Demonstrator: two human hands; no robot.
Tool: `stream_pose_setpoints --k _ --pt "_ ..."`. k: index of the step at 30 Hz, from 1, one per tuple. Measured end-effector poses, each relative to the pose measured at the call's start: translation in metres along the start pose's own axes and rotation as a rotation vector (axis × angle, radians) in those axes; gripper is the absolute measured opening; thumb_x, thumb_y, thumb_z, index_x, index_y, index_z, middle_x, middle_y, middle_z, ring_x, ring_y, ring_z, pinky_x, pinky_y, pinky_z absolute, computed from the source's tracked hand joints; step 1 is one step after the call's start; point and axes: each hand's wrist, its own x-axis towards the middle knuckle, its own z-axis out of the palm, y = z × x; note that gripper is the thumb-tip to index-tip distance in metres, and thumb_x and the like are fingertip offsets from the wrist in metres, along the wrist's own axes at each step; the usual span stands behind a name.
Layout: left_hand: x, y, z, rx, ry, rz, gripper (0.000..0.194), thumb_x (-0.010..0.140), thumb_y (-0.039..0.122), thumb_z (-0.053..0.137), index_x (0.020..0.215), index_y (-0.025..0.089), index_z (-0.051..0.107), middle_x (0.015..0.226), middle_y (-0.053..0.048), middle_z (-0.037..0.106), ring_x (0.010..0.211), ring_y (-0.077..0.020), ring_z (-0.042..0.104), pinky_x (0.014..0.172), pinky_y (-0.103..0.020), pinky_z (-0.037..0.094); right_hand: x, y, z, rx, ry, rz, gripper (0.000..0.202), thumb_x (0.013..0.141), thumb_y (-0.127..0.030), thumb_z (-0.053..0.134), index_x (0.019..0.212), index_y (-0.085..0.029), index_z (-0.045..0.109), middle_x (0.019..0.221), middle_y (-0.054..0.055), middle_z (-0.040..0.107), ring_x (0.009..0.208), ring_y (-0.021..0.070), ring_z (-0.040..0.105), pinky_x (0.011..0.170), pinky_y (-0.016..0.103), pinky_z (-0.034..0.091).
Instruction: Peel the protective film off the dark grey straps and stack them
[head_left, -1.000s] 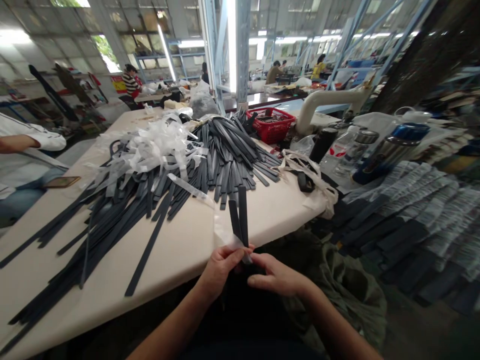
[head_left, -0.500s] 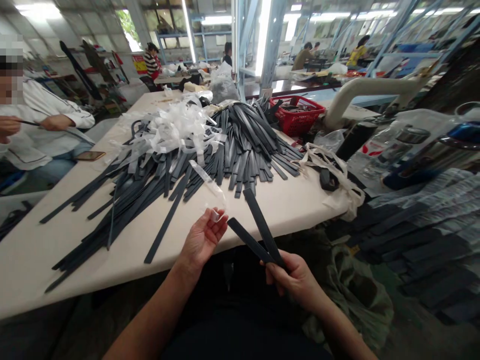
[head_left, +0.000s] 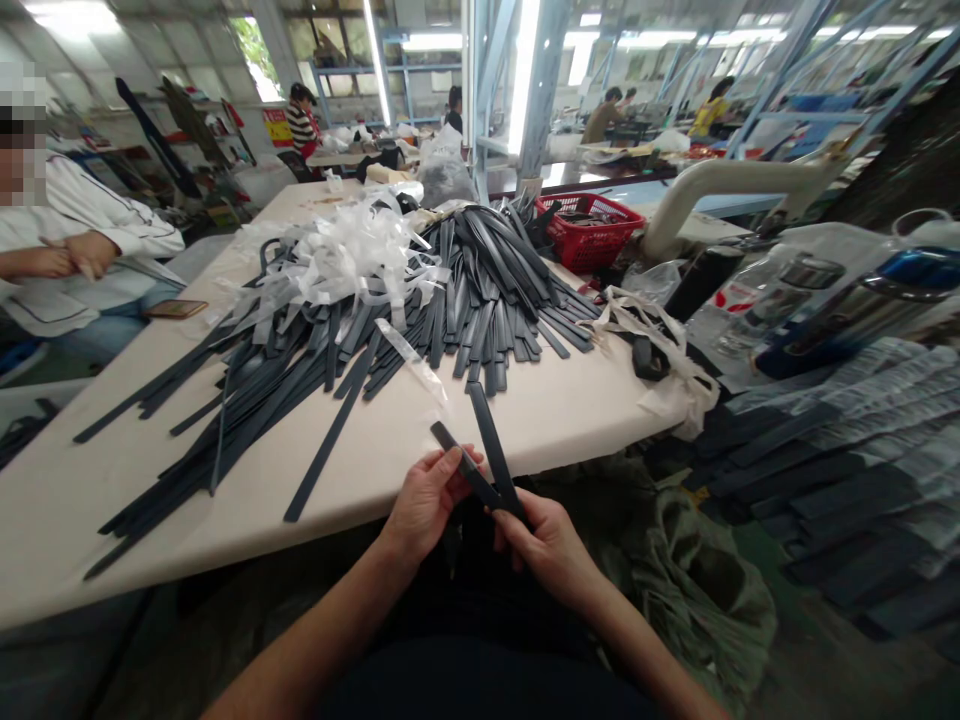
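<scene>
My left hand (head_left: 429, 500) pinches the left one of two dark strips (head_left: 491, 440), with its thumb on top of it. Lower down, my right hand (head_left: 544, 545) grips both strips where they cross in a V at the table's front edge. A translucent white tape (head_left: 411, 358) lies just beyond my left hand. Many dark strips (head_left: 262, 410) are spread in a heap on the cream table (head_left: 360, 480), with a tangle of white tape (head_left: 360, 250) on top.
A red basket (head_left: 592, 235) stands at the back right, near a white cloth bundle (head_left: 675, 375). Bottles (head_left: 795, 290) and plastic-wrapped dark strips (head_left: 847, 480) are at the right. Across the table at the left sits a person in white (head_left: 90, 240), near a phone (head_left: 176, 309).
My left hand has moved right and now pinches one strip; the white piece it held is no longer visible in it. My right hand has shifted left with both strips.
</scene>
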Motion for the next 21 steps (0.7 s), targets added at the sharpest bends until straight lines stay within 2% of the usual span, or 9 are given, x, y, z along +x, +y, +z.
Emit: stream_pose_setpoints --k 3,5,8,11,13,16,19,21 --pt "-0.003 -0.014 -0.002 0.000 0.000 -0.053 0.037 0.060 0.038 0.090 0.082 0.012 0.075 0.076 -0.004 0.075 0.069 -0.0137 0.069 0.069 -0.023 0.057 -0.006 0.002 -0.006 0.066 -0.100 -0.027 0.037 0.094 -0.052 0.051 0.095 -0.016 0.060 0.071 0.000 0.064 0.048 0.0087 0.055 0.048 0.020 0.042" --pt "-0.004 -0.017 -0.007 -0.018 0.047 -0.044 0.038 0.060 0.039 0.091 0.082 0.012 0.075 0.078 -0.005 0.075 0.071 -0.0134 0.068 0.069 -0.023 0.056 -0.024 0.014 -0.017 0.072 -0.138 0.000 0.038 0.094 -0.054 0.053 0.092 -0.016 0.061 0.075 0.002 0.066 0.052 0.0095 0.057 0.051 0.021 0.043" --pt "-0.007 -0.019 -0.017 -0.045 0.115 -0.042 0.038 0.059 0.038 0.091 0.083 0.013 0.075 0.080 -0.005 0.076 0.074 -0.0138 0.068 0.071 -0.024 0.055 -0.062 0.045 -0.036 0.023 -0.085 0.112 0.043 0.090 -0.057 0.057 0.079 -0.016 0.059 0.069 0.001 0.062 0.053 0.0100 0.055 0.050 0.021 0.043" --pt "-0.016 -0.033 -0.024 -0.026 0.116 -0.123 0.039 0.062 0.038 0.090 0.088 0.014 0.075 0.087 -0.007 0.077 0.078 -0.0147 0.068 0.072 -0.025 0.053 -0.091 0.073 -0.044 0.035 0.032 0.229 0.048 0.084 -0.065 0.060 0.076 -0.017 0.059 0.064 -0.001 0.058 0.049 0.0098 0.049 0.045 0.021 0.040" --pt "-0.024 -0.049 -0.025 0.008 0.076 -0.221 0.040 0.064 0.038 0.088 0.093 0.014 0.076 0.093 -0.009 0.077 0.081 -0.0153 0.068 0.074 -0.025 0.052 -0.093 0.081 -0.038 0.063 0.081 0.266 0.051 0.081 -0.068 0.062 0.080 -0.018 0.060 0.063 -0.002 0.058 0.047 0.0096 0.048 0.044 0.021 0.039" --pt "-0.035 -0.071 -0.019 0.062 -0.062 -0.349 0.039 0.069 0.040 0.085 0.094 0.011 0.076 0.094 -0.011 0.076 0.082 -0.0173 0.068 0.077 -0.028 0.051 -0.075 0.076 -0.021 0.076 0.100 0.221 0.051 0.080 -0.068 0.063 0.087 -0.017 0.062 0.064 0.000 0.061 0.049 0.0108 0.051 0.046 0.021 0.042" --pt "-0.040 -0.080 -0.014 0.094 -0.182 -0.346 0.037 0.072 0.041 0.082 0.090 0.009 0.077 0.090 -0.012 0.075 0.080 -0.0186 0.066 0.079 -0.031 0.051 -0.063 0.069 -0.016 0.087 0.100 0.147 0.050 0.081 -0.065 0.064 0.095 -0.017 0.063 0.070 0.001 0.063 0.053 0.0123 0.054 0.049 0.023 0.046" --pt "-0.040 -0.080 -0.015 0.113 -0.165 -0.312 0.036 0.073 0.041 0.081 0.090 0.009 0.077 0.094 -0.013 0.075 0.084 -0.0191 0.066 0.081 -0.031 0.050 -0.072 0.075 -0.023 0.089 0.072 0.137 0.047 0.083 -0.063 0.064 0.096 -0.017 0.064 0.073 0.002 0.065 0.055 0.0126 0.055 0.050 0.023 0.046"
